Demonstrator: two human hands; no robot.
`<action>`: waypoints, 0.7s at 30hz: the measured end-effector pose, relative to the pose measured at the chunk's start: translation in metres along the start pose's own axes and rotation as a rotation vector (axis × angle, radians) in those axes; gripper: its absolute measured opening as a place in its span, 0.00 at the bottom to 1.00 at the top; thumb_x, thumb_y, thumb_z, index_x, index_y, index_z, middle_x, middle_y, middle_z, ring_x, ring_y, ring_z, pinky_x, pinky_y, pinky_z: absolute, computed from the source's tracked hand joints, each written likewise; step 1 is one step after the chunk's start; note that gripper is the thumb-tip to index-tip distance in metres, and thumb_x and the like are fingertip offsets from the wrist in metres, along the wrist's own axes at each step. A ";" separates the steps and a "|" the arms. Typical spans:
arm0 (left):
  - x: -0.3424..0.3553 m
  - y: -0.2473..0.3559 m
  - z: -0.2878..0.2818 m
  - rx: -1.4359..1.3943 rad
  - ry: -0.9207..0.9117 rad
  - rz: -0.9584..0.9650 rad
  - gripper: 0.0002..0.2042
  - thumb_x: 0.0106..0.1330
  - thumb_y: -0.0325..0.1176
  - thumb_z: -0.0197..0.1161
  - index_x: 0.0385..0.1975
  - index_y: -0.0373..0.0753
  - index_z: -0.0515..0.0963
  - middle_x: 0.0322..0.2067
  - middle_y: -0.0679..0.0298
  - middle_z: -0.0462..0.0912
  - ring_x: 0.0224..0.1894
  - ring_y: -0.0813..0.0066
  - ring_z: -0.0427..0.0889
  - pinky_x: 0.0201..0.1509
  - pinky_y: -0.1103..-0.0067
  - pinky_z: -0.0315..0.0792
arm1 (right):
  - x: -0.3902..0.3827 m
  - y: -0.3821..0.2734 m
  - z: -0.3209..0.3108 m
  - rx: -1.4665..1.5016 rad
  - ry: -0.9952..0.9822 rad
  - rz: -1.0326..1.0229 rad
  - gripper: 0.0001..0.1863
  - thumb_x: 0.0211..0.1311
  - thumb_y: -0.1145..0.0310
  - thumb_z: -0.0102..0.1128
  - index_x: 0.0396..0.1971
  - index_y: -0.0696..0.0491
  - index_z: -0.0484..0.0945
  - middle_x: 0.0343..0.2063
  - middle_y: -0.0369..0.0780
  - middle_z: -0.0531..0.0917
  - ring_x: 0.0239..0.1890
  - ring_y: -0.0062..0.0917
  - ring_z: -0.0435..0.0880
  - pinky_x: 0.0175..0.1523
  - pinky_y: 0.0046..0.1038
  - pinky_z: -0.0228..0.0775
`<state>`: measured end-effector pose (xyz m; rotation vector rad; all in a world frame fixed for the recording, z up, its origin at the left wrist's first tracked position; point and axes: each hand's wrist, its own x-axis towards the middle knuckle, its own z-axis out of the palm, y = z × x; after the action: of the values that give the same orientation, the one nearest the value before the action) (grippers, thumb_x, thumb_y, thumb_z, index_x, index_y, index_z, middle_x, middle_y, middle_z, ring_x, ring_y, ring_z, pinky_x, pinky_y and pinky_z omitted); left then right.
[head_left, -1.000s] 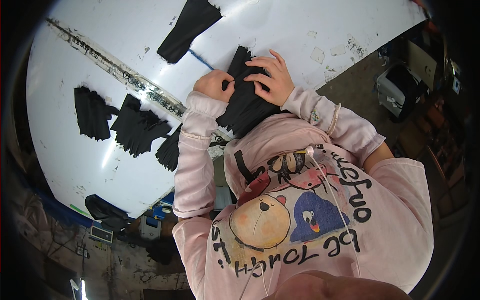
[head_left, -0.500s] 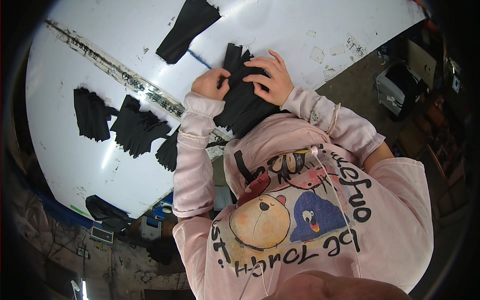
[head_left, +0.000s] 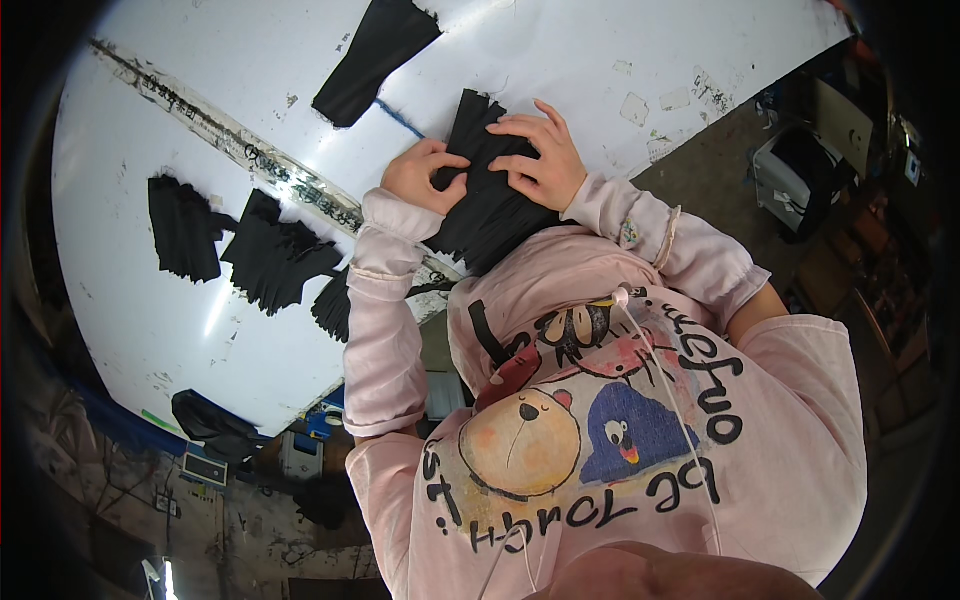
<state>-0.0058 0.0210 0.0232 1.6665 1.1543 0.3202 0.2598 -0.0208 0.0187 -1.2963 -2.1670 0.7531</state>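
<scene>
A layered stack of black fabric pieces (head_left: 490,220) lies on the white table at its near edge, against my body. On its left side my left hand (head_left: 422,178) rests with the thumb and forefinger curved apart, their tips touching the cloth. My right hand (head_left: 542,160) lies over the stack's right side, fingers spread and bent, fingertips on the top layer. The cloth narrows toward its far end and fans out in uneven edges toward me. Part of it is hidden under my hands.
Another black fabric stack (head_left: 375,62) lies farther out on the white table (head_left: 560,60). Several black bundles, including a ragged one (head_left: 275,250), lie to the left, past a worn taped seam (head_left: 250,155). A grey bin-like object (head_left: 795,180) stands at the right beyond the table edge.
The separate strip at the stack's left has moved right and now lies against the other layers. My left hand has shifted slightly right, its thumb and forefinger spreading. My right hand has barely moved.
</scene>
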 end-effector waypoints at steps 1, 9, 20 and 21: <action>0.000 -0.002 0.000 0.019 -0.001 0.027 0.10 0.61 0.32 0.73 0.42 0.45 0.92 0.42 0.59 0.87 0.37 0.62 0.88 0.41 0.72 0.82 | 0.000 0.000 0.000 0.000 0.001 0.007 0.17 0.51 0.73 0.70 0.39 0.35 0.87 0.65 0.32 0.80 0.69 0.33 0.76 0.80 0.59 0.52; 0.008 0.003 -0.001 0.047 0.013 -0.132 0.08 0.62 0.29 0.73 0.41 0.42 0.86 0.39 0.61 0.88 0.36 0.64 0.88 0.39 0.73 0.82 | 0.000 0.000 0.001 -0.010 0.007 -0.014 0.14 0.51 0.74 0.69 0.36 0.37 0.86 0.67 0.32 0.79 0.71 0.34 0.75 0.81 0.60 0.51; 0.009 0.027 -0.001 0.267 -0.064 -0.158 0.07 0.62 0.39 0.74 0.33 0.43 0.89 0.38 0.62 0.88 0.38 0.56 0.88 0.43 0.67 0.81 | 0.002 -0.003 -0.001 0.010 0.011 0.013 0.14 0.51 0.75 0.69 0.35 0.38 0.86 0.70 0.34 0.77 0.73 0.35 0.74 0.81 0.60 0.50; 0.011 0.032 -0.002 0.290 -0.091 -0.190 0.08 0.62 0.40 0.74 0.33 0.44 0.89 0.38 0.62 0.88 0.38 0.56 0.88 0.44 0.67 0.81 | 0.003 -0.003 -0.001 0.011 0.010 0.014 0.14 0.51 0.75 0.69 0.35 0.38 0.86 0.70 0.34 0.77 0.73 0.35 0.74 0.81 0.60 0.49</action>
<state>0.0156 0.0314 0.0474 1.7819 1.3266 -0.0461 0.2577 -0.0195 0.0222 -1.3080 -2.1454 0.7606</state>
